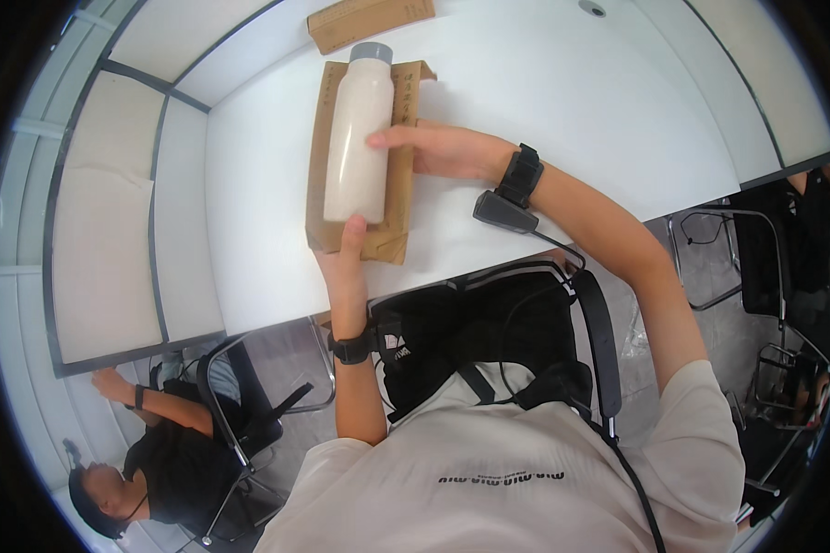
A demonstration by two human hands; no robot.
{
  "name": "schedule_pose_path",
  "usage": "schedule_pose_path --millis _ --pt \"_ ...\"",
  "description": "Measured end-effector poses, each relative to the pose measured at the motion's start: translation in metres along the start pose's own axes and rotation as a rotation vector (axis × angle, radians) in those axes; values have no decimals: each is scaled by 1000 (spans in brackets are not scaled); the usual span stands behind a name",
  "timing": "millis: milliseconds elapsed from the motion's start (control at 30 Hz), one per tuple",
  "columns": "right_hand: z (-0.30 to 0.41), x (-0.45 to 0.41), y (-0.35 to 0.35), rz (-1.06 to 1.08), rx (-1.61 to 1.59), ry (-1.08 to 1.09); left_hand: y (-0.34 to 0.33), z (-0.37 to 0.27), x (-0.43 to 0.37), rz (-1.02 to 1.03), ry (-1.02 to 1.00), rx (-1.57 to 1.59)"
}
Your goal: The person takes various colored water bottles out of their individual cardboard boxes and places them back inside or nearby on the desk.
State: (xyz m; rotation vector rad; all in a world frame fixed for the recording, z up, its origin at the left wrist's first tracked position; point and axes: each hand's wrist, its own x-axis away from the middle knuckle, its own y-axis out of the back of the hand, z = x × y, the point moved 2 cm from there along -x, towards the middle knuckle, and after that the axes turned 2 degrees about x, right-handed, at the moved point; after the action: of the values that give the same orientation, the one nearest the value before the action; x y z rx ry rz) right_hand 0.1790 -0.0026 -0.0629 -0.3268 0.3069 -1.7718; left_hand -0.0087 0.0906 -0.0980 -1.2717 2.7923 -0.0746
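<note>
A cream-coloured bottle (pixel 360 138) with a grey screw cap lies along a flattened brown cardboard box (pixel 318 186) that bears printed writing. From the near end, my left hand (pixel 344 266) grips the cardboard, its thumb up against the bottle's base and its fingers hidden underneath. At the right side, my right hand (pixel 449 148) has its thumb across the bottle's body. The other right-hand fingers are out of sight behind the cardboard. Bottle and cardboard are held together over the white desk; whether the cardboard rests on it, I cannot tell.
Another brown cardboard box (pixel 370 22) stands at the far side of the white desk (pixel 560 104). Partition panels (pixel 111 207) enclose the left side. A cable (pixel 560 242) runs from my right wrist device (pixel 505 211). A seated person (pixel 180 449) is at lower left; chairs (pixel 761 256) stand right.
</note>
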Motion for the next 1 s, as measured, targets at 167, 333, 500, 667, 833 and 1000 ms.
schedule_pose_path --millis 167,333,500,667,833,1000 --pt "-15 -14 9 84 212 34 19 11 2 -63 10 214" --pt "-15 -15 14 205 105 17 67 -15 42 -188 182 339" --pt "-18 -22 15 184 255 66 174 -20 89 -369 133 197" --pt "-15 -19 19 181 413 122 219 -8 111 -403 195 121" --pt "-14 -21 17 182 307 82 238 13 102 -342 159 -80" --pt "-10 -12 16 193 467 136 171 -1 84 -421 -156 -470"
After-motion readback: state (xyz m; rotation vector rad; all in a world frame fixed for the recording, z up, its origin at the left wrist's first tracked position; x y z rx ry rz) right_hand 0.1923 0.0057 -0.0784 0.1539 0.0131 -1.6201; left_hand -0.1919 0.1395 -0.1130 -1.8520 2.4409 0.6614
